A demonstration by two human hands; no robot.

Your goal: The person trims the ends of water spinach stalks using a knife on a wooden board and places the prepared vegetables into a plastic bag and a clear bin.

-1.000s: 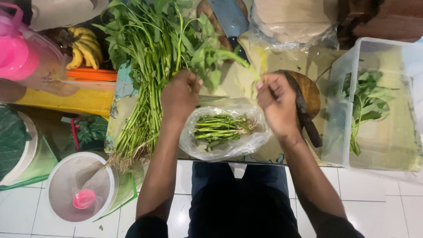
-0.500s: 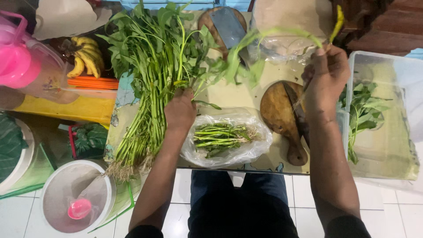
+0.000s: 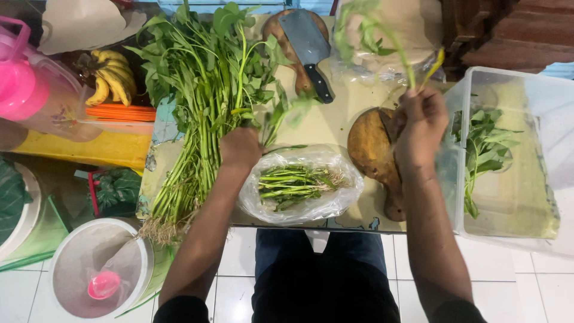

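Sorting step: left hand grips the bunch; right hand clasps a sprig, upper right. Next: release it over the tub.

The counter is a matt, worn yellowish sheet, chipped along its near edge. At that edge lies a thin, clear, crinkled plastic bag — glossy where light catches it. The round board is dark, dull wood; at the far edge the cleaver shows a grey, brushed-metal blade and black handle. The tub at the right edge is cloudy, smooth plastic — the jug, glossy pink.
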